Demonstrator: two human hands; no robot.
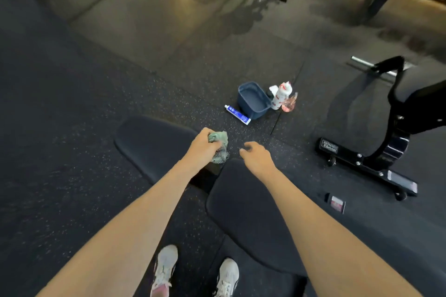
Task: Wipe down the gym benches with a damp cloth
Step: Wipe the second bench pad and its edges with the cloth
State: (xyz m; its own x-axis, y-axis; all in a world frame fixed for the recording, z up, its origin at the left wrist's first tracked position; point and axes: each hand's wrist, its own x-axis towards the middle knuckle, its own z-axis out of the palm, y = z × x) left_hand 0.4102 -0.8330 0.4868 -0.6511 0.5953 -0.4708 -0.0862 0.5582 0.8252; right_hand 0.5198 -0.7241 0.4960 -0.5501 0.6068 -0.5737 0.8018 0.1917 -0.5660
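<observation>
Both arms reach straight out. In the middle of the frame, the left hand (204, 143) squeezes one green cloth (220, 142) by the end of the far bench pad (149, 142). The right hand (257, 155) hangs loose with nothing in it, over the near bench pad (248, 212). Above them sit one blue tub (253, 101), one tube (237, 114) and two bottles (281, 96).

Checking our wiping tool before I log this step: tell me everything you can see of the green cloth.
The cloth is pale green, soft-looking fabric, crumpled into a wad, with a darker, mesh-patterned part hanging below. The left hand grips it, fingers curled round it, at the edge of the far bench pad, above the gap between the two pads. The right hand is apart from it. Whether it is damp cannot be told.
</observation>
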